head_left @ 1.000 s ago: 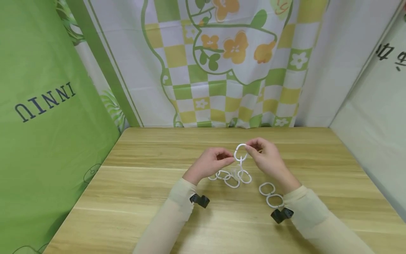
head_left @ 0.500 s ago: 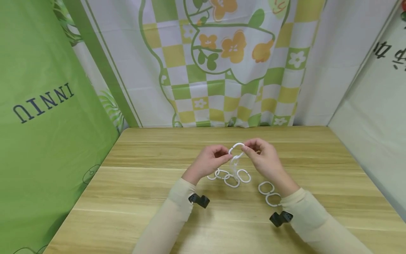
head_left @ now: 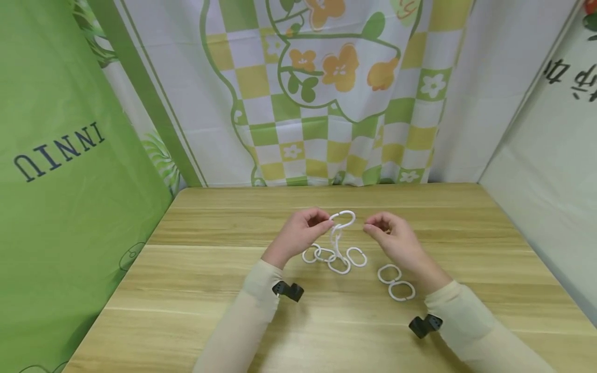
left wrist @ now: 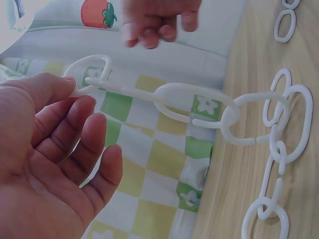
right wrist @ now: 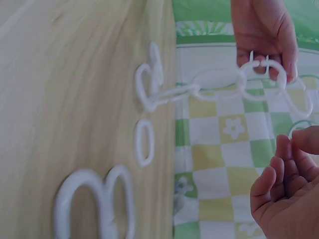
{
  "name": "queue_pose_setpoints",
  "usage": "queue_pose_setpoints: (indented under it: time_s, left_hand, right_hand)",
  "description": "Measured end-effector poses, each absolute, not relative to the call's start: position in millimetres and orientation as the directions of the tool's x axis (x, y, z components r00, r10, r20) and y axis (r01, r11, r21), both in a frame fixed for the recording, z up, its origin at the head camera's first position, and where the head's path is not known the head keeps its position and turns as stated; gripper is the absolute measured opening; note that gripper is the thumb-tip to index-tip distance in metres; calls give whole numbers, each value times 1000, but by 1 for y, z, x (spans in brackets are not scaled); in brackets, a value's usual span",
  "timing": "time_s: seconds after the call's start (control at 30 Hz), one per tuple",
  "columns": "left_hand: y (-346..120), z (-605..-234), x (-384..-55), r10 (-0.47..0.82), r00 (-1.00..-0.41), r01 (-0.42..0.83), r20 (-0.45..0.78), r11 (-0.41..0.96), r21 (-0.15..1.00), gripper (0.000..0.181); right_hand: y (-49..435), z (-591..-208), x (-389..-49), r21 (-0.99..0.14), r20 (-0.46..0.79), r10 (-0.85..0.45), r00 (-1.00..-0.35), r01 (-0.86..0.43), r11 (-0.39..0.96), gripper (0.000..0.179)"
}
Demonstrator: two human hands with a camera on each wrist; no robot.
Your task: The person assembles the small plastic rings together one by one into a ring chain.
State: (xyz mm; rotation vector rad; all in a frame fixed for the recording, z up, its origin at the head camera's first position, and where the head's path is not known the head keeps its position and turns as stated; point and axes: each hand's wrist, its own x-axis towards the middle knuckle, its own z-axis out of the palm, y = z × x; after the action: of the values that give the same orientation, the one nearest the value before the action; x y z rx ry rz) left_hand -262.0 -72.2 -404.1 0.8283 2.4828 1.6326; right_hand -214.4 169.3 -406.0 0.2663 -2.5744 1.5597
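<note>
My left hand point(head_left: 302, 230) pinches the top link point(left wrist: 102, 56) of a white plastic chain between thumb and index finger. Below that link the chain point(left wrist: 172, 87) hangs down, each link hooked through another, and its lower links point(head_left: 339, 273) lie on the wooden table. My right hand point(head_left: 395, 237) is held to the right of the raised link, apart from it. Its fingers are loosely bent toward the thumb, with nothing seen between them in the right wrist view. Close by the chain's lower end lies a single oval link point(head_left: 365, 260).
Two more white links point(head_left: 402, 300) lie side by side on the table point(head_left: 336, 331), near my right forearm. A patterned curtain point(head_left: 326, 129) hangs behind the table's back edge. A green cloth point(head_left: 70, 223) stands at the left and a white one point(head_left: 550, 155) at the right.
My right hand has let go of the top link and moved away to the right. My left hand has moved slightly left and tilted the link, with the chain hanging from it.
</note>
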Motion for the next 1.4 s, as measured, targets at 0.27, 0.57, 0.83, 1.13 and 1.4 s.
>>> queue_pose_setpoints:
  time_s: [0.27, 0.57, 0.83, 1.13, 1.4]
  left_hand:
    - [-73, -402, -261, 469, -849, 412, 243, 301, 860, 14]
    - [-73, -401, -261, 484, -837, 431, 254, 299, 851, 14]
    - [-70, -403, -262, 504, -824, 447, 260, 296, 844, 15]
    - [-71, -405, -263, 503, -829, 433, 244, 303, 849, 15]
    - [-72, -407, -264, 519, -813, 465, 263, 307, 830, 18]
  right_hand:
    - [199, -428, -219, -764, 107, -261, -960, -247, 596, 14]
    - [206, -449, -224, -612, -47, -395, -918, -286, 738, 6]
    - [182, -451, -235, -473, -94, -341, -935, -259, 842, 17]
    - [177, -451, -243, -462, -106, -387, -916, -299, 835, 8]
    - [182, -451, -239, -460, -110, -396, -912, -307, 833, 12]
